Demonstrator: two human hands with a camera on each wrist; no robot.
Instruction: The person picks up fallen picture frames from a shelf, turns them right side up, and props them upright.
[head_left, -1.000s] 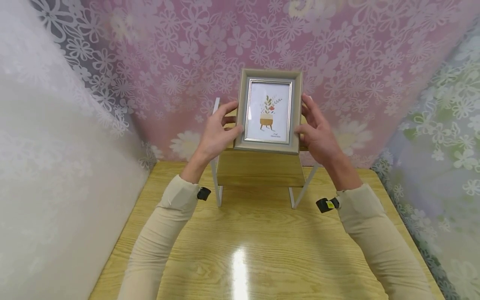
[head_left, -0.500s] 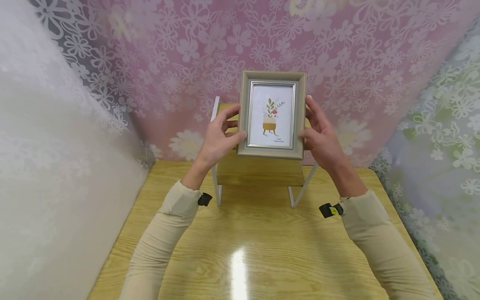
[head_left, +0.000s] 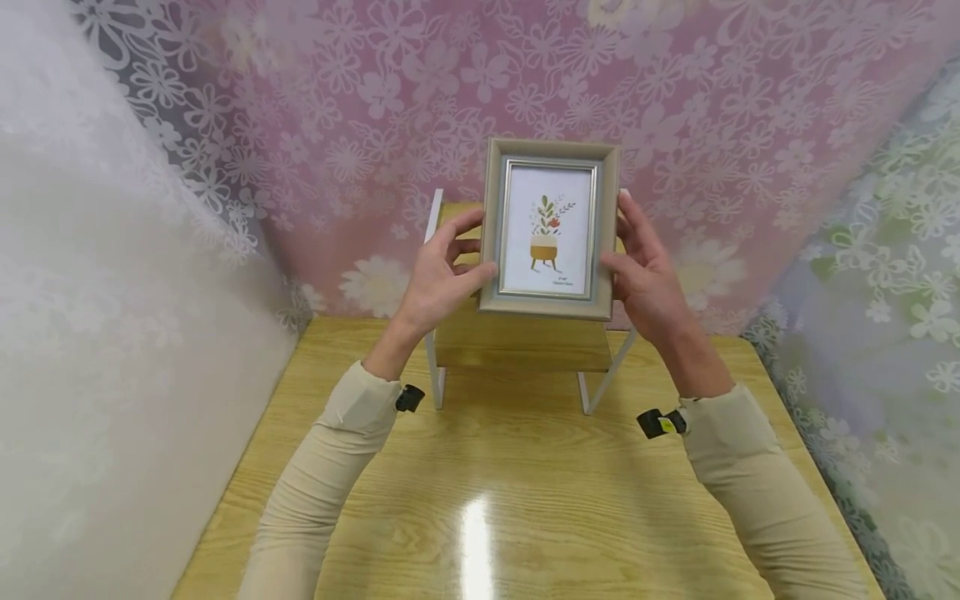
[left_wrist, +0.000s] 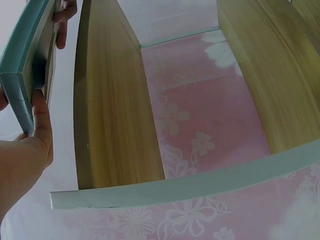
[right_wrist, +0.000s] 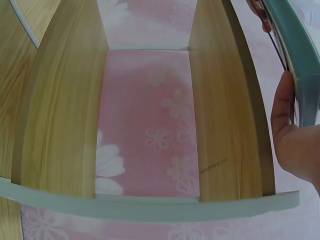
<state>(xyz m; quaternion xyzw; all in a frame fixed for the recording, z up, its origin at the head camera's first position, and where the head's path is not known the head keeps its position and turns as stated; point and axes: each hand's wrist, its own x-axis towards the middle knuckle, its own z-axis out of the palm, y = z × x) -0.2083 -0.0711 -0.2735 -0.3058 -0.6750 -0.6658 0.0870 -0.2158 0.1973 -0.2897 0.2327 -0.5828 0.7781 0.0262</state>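
Note:
A picture frame (head_left: pixel 551 229) with a pale beige border and a silver inner edge shows a print of a potted plant. It is held upright in front of the top of a small two-tier wooden shelf (head_left: pixel 521 346). My left hand (head_left: pixel 442 275) grips its left side, thumb on the front near the lower corner. On the opposite side my right hand (head_left: pixel 651 279) holds the edge the same way, with fingers reaching behind. In both wrist views a gap shows between the frame (left_wrist: pixel 22 50) and the shelf's top board (left_wrist: pixel 117 100). Most of that board is hidden in the head view.
White metal side legs (head_left: pixel 433 358) carry the shelf, which stands at the back of a wood-grain table (head_left: pixel 480 467). Close behind it hangs a pink flowered backdrop (head_left: pixel 360 150). Pale flowered panels rise on the left (head_left: pixel 135 292) and right (head_left: pixel 892 333).
The frame has shifted slightly right and a little lower in the head view, and its face has turned more toward the camera. Both hands have kept their hold and moved with it.

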